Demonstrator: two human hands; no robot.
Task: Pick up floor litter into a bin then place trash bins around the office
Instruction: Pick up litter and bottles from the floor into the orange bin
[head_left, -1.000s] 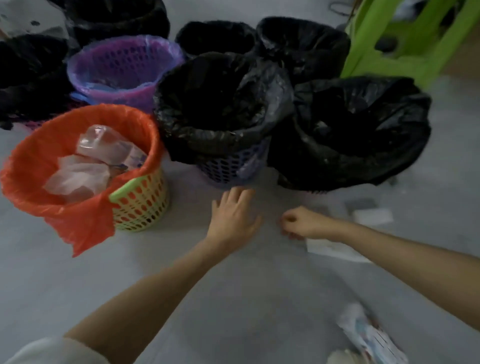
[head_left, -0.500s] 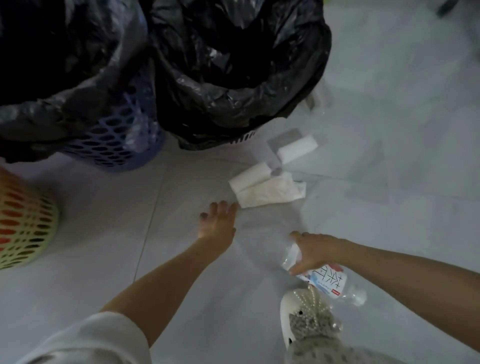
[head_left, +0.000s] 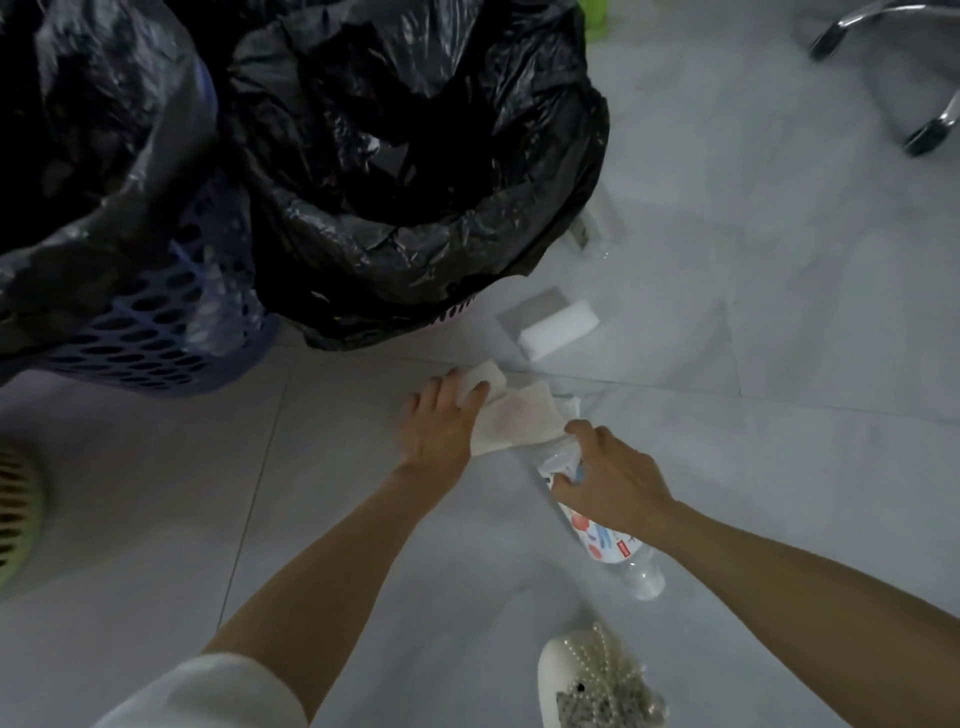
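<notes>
I'm seeing the left hand (head_left: 441, 423) pressing fingers down on crumpled white paper tissues (head_left: 511, 421) lying on the grey floor tiles (head_left: 779, 467); right hand (head_left: 610, 480) clamped around a clear labelled plastic bottle (head_left: 613, 545). I'd pinch all tissue layers together before lifting toward the black-lined bin (head_left: 415, 171).

**Plastic, paper and tile**

The floor (head_left: 779, 467) under me is smooth pale tile with a dull sheen. The bin liners (head_left: 415, 156) are thin black plastic, crinkled and glossy. One basket (head_left: 156, 332) is perforated matt blue plastic. My left hand (head_left: 441, 421) rests on soft matt paper tissue (head_left: 514, 421); my right hand (head_left: 613, 478) grips a clear, shiny plastic bottle (head_left: 618, 551) with a printed label. The chair legs (head_left: 883, 21) look like polished metal.
</notes>
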